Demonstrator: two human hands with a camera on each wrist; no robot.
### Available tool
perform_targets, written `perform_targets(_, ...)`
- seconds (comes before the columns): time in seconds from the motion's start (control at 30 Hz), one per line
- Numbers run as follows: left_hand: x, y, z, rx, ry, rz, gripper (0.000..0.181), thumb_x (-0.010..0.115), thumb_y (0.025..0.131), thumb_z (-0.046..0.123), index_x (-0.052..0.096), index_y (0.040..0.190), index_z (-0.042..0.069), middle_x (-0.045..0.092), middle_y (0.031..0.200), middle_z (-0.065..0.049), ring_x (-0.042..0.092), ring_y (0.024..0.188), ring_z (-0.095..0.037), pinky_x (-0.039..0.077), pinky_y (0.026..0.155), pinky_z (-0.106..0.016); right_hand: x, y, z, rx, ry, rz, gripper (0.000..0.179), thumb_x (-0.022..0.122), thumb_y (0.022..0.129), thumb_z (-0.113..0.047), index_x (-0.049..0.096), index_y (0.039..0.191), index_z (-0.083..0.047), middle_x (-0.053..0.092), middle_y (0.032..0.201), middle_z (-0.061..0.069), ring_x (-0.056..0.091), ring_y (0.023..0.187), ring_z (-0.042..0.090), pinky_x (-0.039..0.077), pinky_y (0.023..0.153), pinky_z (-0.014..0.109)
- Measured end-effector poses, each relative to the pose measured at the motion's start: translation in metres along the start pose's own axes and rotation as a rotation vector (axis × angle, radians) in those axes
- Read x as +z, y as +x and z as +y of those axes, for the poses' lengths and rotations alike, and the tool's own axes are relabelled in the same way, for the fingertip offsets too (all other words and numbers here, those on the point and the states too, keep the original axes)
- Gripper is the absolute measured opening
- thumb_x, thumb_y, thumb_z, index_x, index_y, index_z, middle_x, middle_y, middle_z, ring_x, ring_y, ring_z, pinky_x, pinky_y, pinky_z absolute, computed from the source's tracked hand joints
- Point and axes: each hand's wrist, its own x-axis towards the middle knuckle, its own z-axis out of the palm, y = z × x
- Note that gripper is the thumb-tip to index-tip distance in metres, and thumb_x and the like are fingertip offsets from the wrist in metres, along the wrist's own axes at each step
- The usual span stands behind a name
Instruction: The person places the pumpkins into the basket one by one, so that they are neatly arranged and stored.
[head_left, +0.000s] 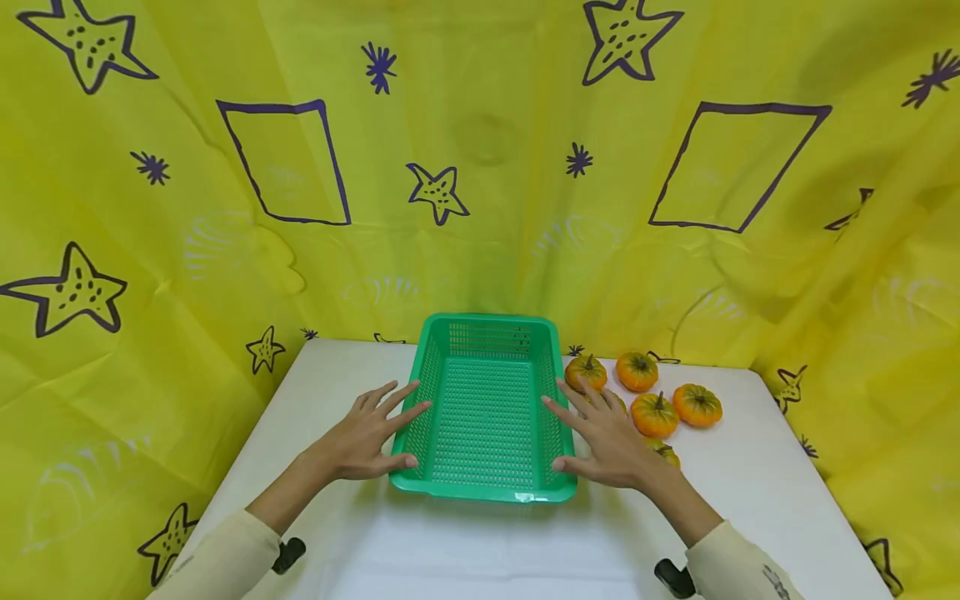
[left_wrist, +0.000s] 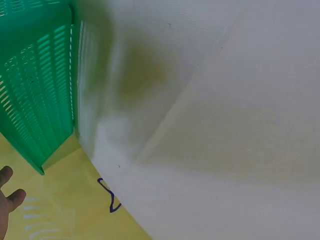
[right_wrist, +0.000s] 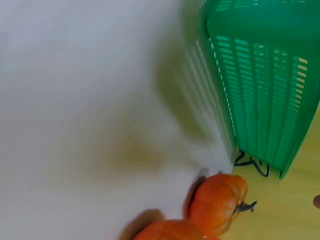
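A green plastic basket with slotted walls and a mesh floor stands on the white table, in the middle of the head view. My left hand is at its left side, fingers spread, fingertips over the left rim. On the opposite side my right hand is spread likewise, its fingertips at the right rim. Neither hand grips anything. Several small orange pumpkins lie right of the basket, some partly hidden behind the right hand. The right wrist view shows one pumpkin with a dark stem close to the basket wall.
The white table runs back to a yellow curtain printed with purple stars and frames, which also hangs at both sides. A dark wrist-mounted device sits by the left sleeve, and a similar device by the right.
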Motion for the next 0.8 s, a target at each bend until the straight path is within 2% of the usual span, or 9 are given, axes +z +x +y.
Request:
perform_targets(0.13,0.004,0.001,-0.003,-0.003,-0.031,-0.004,0.082,0.037,0.094,0.076,0.039,0.156,0.022,0.027,0.165,-0.011,0.033,0.145,-0.045,0.033,0.107,-0.067,-0.004,-0.015,0.01,0.075,0.028,0.027,0.085,0.062,0.086,-0.068,0.045,0.152,-0.017,0.04,0.157,0.019,0.034,0.143,0.049,0.025,0.108,0.073)
perform_targets(0.3,0.007,0.002,-0.006,-0.009,-0.07,-0.013,0.079,0.049,0.094,0.069,0.04,0.156,0.02,0.029,0.164,-0.013,0.039,0.141,-0.045,0.04,0.101,-0.067,-0.008,-0.034,0.027,0.166,0.028,0.065,0.077,0.076,0.084,-0.049,0.053,0.146,-0.01,0.048,0.15,0.019,0.042,0.137,0.047,0.03,0.106,0.072)
perform_targets(0.53,0.008,0.003,-0.006,-0.048,-0.129,-0.076,0.075,0.059,0.094,0.058,0.04,0.155,0.019,0.027,0.165,-0.009,0.041,0.141,-0.042,0.041,0.103,-0.066,-0.012,-0.063,0.049,0.263,0.033,0.137,0.068,0.081,0.083,-0.038,0.059,0.137,-0.003,0.057,0.141,0.021,0.051,0.127,0.046,0.038,0.101,0.069)
perform_targets(0.8,0.007,-0.002,-0.005,-0.085,-0.209,-0.113,0.069,0.06,0.095,0.055,0.047,0.151,0.017,0.025,0.166,-0.008,0.039,0.144,-0.039,0.041,0.106,-0.064,-0.014,-0.092,0.064,0.506,0.159,0.051,0.067,0.073,0.09,-0.043,0.052,0.143,-0.006,0.05,0.145,0.025,0.042,0.133,0.052,0.036,0.094,0.076)
